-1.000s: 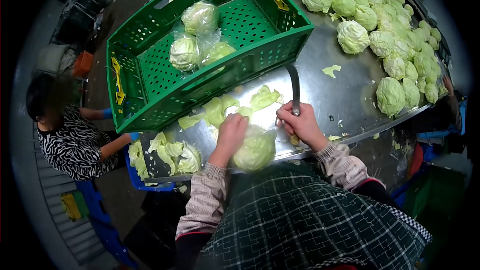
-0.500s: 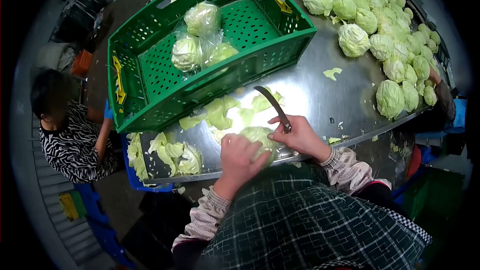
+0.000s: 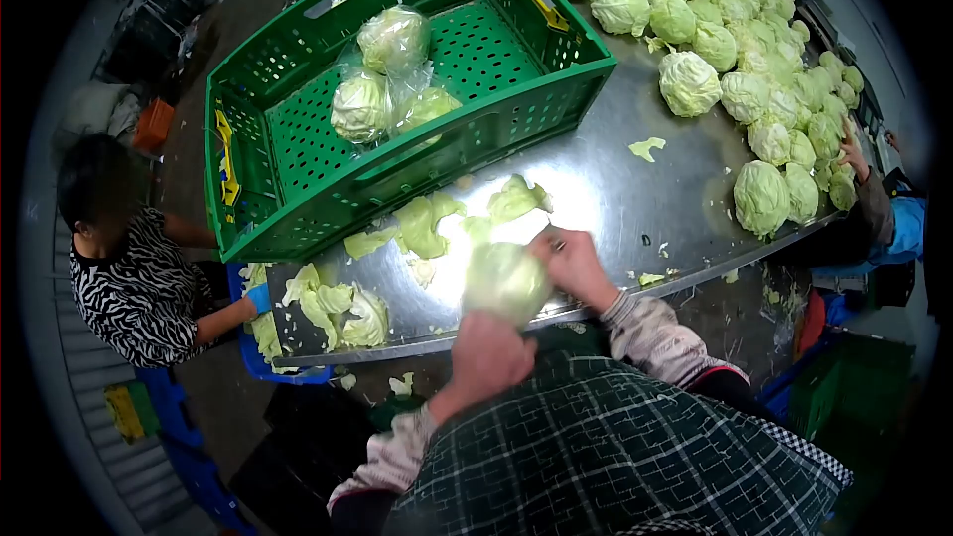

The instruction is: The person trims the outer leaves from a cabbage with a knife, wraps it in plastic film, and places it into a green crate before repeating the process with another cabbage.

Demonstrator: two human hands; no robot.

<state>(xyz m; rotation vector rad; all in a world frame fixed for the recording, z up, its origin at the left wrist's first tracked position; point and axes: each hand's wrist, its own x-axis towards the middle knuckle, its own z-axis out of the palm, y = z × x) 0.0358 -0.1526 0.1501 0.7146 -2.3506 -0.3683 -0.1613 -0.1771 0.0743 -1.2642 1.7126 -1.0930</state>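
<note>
A pale green cabbage (image 3: 504,283), blurred by motion, is above the steel table near its front edge. My left hand (image 3: 489,355) is at its near side, with smeared fingers partly hidden by the cabbage. At its right side, my right hand (image 3: 574,263) is closed, and a small dark part of the knife (image 3: 558,244) shows between thumb and fingers; its curved blade cannot be made out. Loose cabbage leaves (image 3: 421,226) lie just beyond on the table.
A green crate (image 3: 397,154) holding bagged cabbages (image 3: 359,107) stands at the back left. Many cabbages (image 3: 745,94) are heaped at the right. A person (image 3: 139,278) with a blue glove is at the left; another person's hand (image 3: 854,154) reaches in from the right.
My left hand has moved down toward me, off the cabbage's top. The knife blade no longer shows clearly. The person at the left has lowered a gloved hand to the leaves by the blue bin.
</note>
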